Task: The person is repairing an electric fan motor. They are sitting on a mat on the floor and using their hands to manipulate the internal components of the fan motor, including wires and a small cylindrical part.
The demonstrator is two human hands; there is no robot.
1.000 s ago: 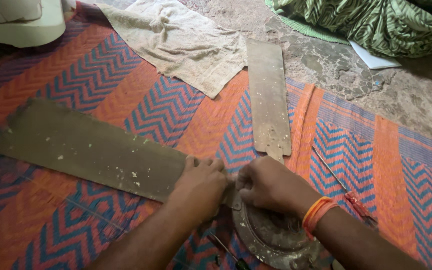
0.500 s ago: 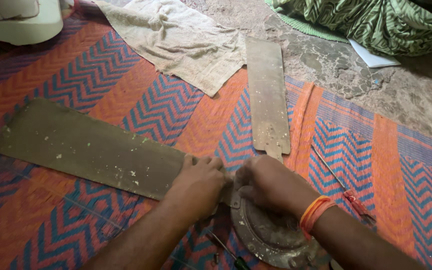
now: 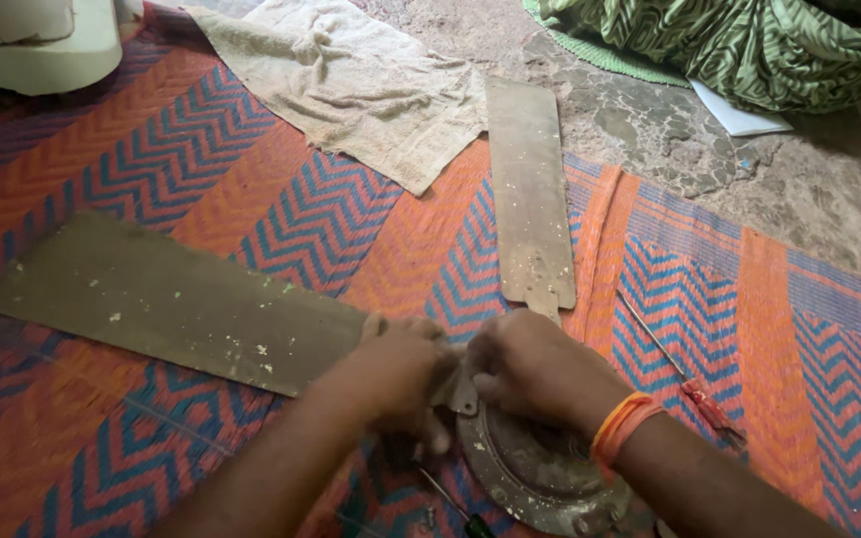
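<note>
The person's left hand [image 3: 401, 374] and right hand [image 3: 535, 369] sit close together over the near middle of the mat, fingers curled down on the grey metal bracket [image 3: 463, 391] where it meets the round fan motor housing [image 3: 535, 473]. Both hands are closed around that joint, though I cannot tell exactly what each fingertip pinches. An orange band [image 3: 622, 426] circles the right wrist. A dusty fan blade [image 3: 171, 304] runs off to the left from the hands, and a second blade [image 3: 530, 194] points away toward the far side. A red-handled screwdriver [image 3: 685, 374] lies just right of the housing on the striped orange and blue mat [image 3: 281, 209]. A beige towel [image 3: 361, 85] lies at the far edge, green patterned cloth [image 3: 749, 45] at far right.
</note>
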